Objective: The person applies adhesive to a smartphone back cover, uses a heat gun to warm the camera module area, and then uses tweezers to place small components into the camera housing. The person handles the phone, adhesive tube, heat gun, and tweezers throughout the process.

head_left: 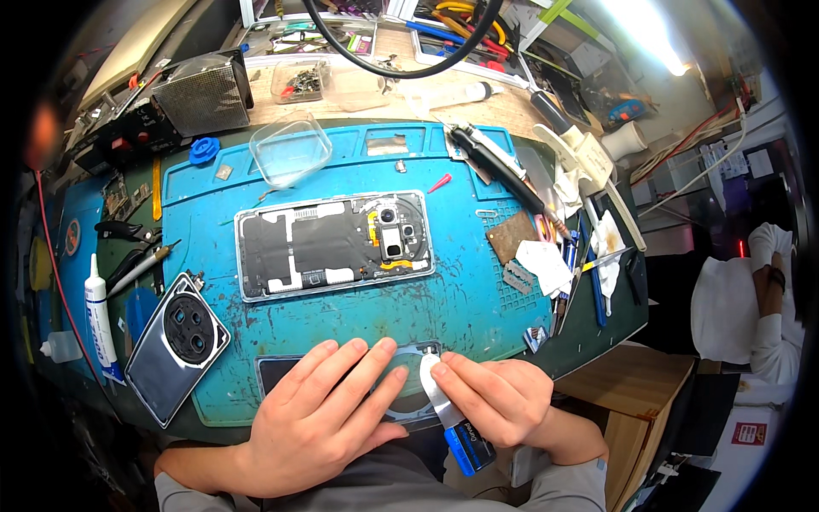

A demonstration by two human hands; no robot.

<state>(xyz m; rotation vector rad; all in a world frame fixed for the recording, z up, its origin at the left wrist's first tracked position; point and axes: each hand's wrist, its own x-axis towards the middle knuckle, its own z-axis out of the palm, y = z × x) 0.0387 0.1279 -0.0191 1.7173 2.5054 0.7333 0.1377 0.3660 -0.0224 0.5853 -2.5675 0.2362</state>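
Note:
My left hand (328, 414) lies with its fingers stretched over a phone panel (275, 370) at the mat's near edge, hiding much of it. Between the fingertips of my right hand (503, 397) is the metal blade of a pry tool (436, 394) with a blue handle; its rounded tip is at the panel's right end. Farther off lies an opened phone (273, 243), its black inner cover and camera modules exposed. To the left rests a grey phone back cover (153, 367) with a round black camera ring.
A blue repair mat (478, 311) covers the bench. At left stand a white glue tube (96, 317) and pliers (119, 229). A clear plastic box (292, 152) sits at the back. Tweezers, tissues (546, 266) and a soldering iron (499, 166) crowd the right. Another person's arm (772, 282) shows far right.

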